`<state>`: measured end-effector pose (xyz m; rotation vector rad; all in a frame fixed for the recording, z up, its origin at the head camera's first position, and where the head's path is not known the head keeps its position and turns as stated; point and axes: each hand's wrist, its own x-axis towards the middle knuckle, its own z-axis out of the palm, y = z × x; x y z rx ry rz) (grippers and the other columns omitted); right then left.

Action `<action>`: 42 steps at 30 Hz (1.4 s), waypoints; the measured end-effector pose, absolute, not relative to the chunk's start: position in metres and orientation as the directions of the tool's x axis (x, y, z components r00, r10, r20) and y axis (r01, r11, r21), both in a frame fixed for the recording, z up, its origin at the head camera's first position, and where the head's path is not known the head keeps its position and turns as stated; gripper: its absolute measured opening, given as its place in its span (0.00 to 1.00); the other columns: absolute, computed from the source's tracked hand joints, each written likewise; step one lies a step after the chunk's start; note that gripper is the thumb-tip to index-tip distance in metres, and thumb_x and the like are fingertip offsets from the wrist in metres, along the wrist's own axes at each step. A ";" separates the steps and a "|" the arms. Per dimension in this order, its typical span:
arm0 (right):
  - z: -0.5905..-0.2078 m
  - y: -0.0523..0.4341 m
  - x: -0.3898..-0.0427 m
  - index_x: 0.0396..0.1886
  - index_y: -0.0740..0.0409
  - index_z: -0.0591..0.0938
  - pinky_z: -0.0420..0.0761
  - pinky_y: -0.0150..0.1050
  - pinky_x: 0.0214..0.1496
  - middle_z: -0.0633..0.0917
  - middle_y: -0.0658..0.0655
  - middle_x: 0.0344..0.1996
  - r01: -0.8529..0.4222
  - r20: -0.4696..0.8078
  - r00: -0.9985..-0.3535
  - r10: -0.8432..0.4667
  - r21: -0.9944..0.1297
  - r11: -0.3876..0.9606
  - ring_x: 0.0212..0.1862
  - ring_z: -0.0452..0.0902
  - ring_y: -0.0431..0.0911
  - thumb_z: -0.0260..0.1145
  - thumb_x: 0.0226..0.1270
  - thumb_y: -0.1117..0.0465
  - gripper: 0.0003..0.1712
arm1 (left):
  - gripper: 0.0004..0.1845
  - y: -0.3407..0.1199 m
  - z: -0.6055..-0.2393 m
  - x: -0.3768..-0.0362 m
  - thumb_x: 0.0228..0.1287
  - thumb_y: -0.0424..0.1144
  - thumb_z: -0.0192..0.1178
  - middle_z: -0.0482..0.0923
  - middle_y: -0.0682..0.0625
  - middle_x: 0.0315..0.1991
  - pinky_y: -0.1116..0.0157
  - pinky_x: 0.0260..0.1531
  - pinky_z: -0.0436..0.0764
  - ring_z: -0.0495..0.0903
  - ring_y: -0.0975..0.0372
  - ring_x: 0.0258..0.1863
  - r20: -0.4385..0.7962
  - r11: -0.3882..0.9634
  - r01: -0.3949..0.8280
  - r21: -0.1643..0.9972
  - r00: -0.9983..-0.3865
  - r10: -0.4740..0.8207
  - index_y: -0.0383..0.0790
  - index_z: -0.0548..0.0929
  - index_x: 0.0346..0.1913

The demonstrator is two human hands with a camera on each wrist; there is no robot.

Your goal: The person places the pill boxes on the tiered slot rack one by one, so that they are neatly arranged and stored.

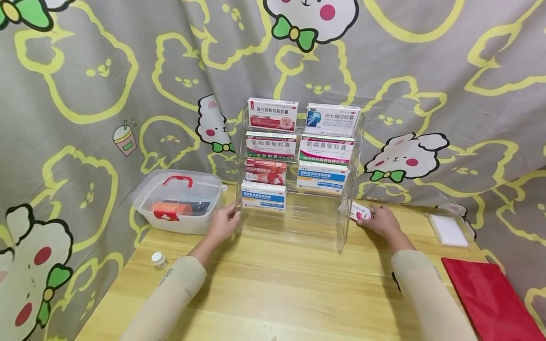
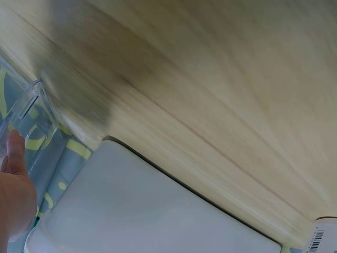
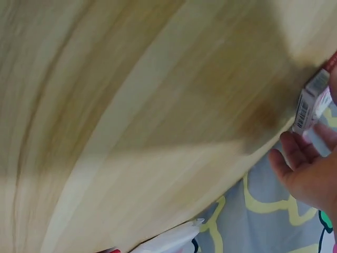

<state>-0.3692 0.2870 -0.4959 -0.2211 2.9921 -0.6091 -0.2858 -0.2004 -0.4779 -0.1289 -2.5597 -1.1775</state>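
Note:
A clear acrylic display stand (image 1: pixel 294 222) stands on the table, its tiers bearing several medicine boxes. White-and-blue boxes (image 1: pixel 263 196) sit low on it, with green-banded white boxes (image 1: pixel 326 149) above. My left hand (image 1: pixel 223 222) is at the stand's lower left side; in the left wrist view a straight finger (image 2: pixel 16 153) lies against the clear side panel. Beside the stand's right side, my right hand (image 1: pixel 384 221) holds a small white-and-pink medicine box (image 1: pixel 360 211) between thumb and fingers. The right wrist view shows that box's barcoded end (image 3: pixel 303 112).
A lidded translucent first-aid box (image 1: pixel 179 203) with orange and dark items inside stands left of the stand. A small white bottle (image 1: pixel 159 260) is in front of it. To the right lie a white packet (image 1: pixel 448 230) and a red folder (image 1: pixel 490 293). A patterned curtain (image 1: pixel 162 118) hangs behind.

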 end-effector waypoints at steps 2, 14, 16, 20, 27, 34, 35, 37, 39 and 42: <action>-0.495 0.289 -0.369 0.59 0.75 0.69 0.70 0.60 0.52 0.68 0.76 0.49 -0.108 -0.047 -0.989 -0.140 -0.422 0.900 0.46 0.68 0.65 0.72 0.51 0.48 0.44 | 0.22 -0.200 -0.478 -0.286 0.59 0.32 0.57 0.84 0.38 0.40 0.57 0.41 0.83 0.84 0.51 0.38 0.327 0.657 0.213 0.723 -0.944 -0.054 0.37 0.76 0.59; -0.444 0.309 -0.360 0.53 0.71 0.75 0.75 0.49 0.44 0.78 0.74 0.47 -0.075 -0.043 -0.992 -0.117 -0.538 0.839 0.46 0.74 0.60 0.56 0.61 0.64 0.21 | 0.23 -0.201 -0.478 -0.284 0.59 0.30 0.58 0.84 0.37 0.40 0.58 0.40 0.83 0.85 0.50 0.38 0.311 0.650 0.196 0.734 -0.948 -0.066 0.37 0.76 0.59; -0.433 0.312 -0.357 0.54 0.71 0.75 0.75 0.46 0.41 0.78 0.74 0.47 -0.078 -0.026 -0.994 -0.110 -0.541 0.838 0.45 0.74 0.60 0.55 0.62 0.64 0.22 | 0.23 -0.202 -0.479 -0.283 0.58 0.30 0.58 0.84 0.37 0.40 0.58 0.40 0.83 0.85 0.51 0.38 0.312 0.654 0.193 0.732 -0.948 -0.069 0.37 0.76 0.59; -0.417 0.317 -0.351 0.56 0.70 0.74 0.75 0.41 0.38 0.77 0.73 0.49 -0.060 -0.009 -0.997 -0.080 -0.581 0.812 0.46 0.73 0.59 0.55 0.65 0.62 0.23 | 0.23 -0.202 -0.480 -0.284 0.58 0.30 0.58 0.84 0.38 0.39 0.58 0.39 0.83 0.85 0.51 0.36 0.339 0.671 0.209 0.712 -0.938 -0.069 0.37 0.77 0.58; -0.400 0.321 -0.342 0.56 0.68 0.76 0.77 0.32 0.35 0.80 0.70 0.48 -0.053 0.030 -0.999 -0.044 -0.654 0.754 0.43 0.77 0.51 0.59 0.66 0.56 0.24 | 0.23 -0.203 -0.481 -0.285 0.58 0.30 0.58 0.84 0.37 0.39 0.58 0.38 0.84 0.85 0.51 0.36 0.351 0.671 0.223 0.708 -0.934 -0.060 0.36 0.77 0.58; -0.374 0.327 -0.335 0.57 0.67 0.74 0.80 0.26 0.34 0.82 0.46 0.37 -0.032 0.056 -0.998 0.021 -0.793 0.608 0.33 0.75 0.30 0.61 0.66 0.54 0.26 | 0.22 -0.202 -0.479 -0.285 0.58 0.30 0.58 0.84 0.37 0.38 0.58 0.38 0.84 0.85 0.50 0.36 0.349 0.661 0.225 0.716 -0.935 -0.059 0.36 0.77 0.58; -0.369 0.328 -0.334 0.57 0.67 0.74 0.80 0.26 0.34 0.81 0.41 0.34 -0.029 0.061 -0.998 0.034 -0.805 0.593 0.33 0.76 0.30 0.61 0.65 0.53 0.27 | 0.22 -0.202 -0.479 -0.285 0.58 0.30 0.58 0.84 0.37 0.38 0.58 0.38 0.84 0.85 0.50 0.36 0.348 0.662 0.225 0.715 -0.936 -0.058 0.36 0.77 0.58; -0.361 0.329 -0.331 0.58 0.67 0.73 0.80 0.26 0.34 0.77 0.33 0.31 -0.022 0.065 -0.996 0.054 -0.820 0.573 0.33 0.77 0.32 0.61 0.65 0.52 0.28 | 0.22 -0.201 -0.478 -0.285 0.58 0.30 0.58 0.84 0.37 0.38 0.58 0.38 0.84 0.85 0.50 0.36 0.346 0.660 0.221 0.718 -0.936 -0.062 0.36 0.77 0.58; -0.355 0.328 -0.327 0.59 0.67 0.73 0.80 0.26 0.33 0.76 0.31 0.30 -0.021 0.077 -0.994 0.073 -0.822 0.569 0.33 0.78 0.33 0.61 0.65 0.52 0.29 | 0.22 -0.200 -0.478 -0.286 0.58 0.30 0.58 0.84 0.37 0.38 0.58 0.38 0.84 0.85 0.50 0.36 0.347 0.663 0.221 0.715 -0.936 -0.062 0.36 0.77 0.58; -0.346 0.325 -0.320 0.60 0.67 0.73 0.79 0.25 0.33 0.76 0.30 0.30 -0.023 0.090 -0.991 0.095 -0.835 0.549 0.33 0.78 0.33 0.61 0.65 0.52 0.29 | 0.22 -0.199 -0.477 -0.286 0.58 0.30 0.59 0.84 0.37 0.39 0.58 0.39 0.83 0.85 0.51 0.36 0.348 0.667 0.223 0.711 -0.936 -0.058 0.36 0.77 0.58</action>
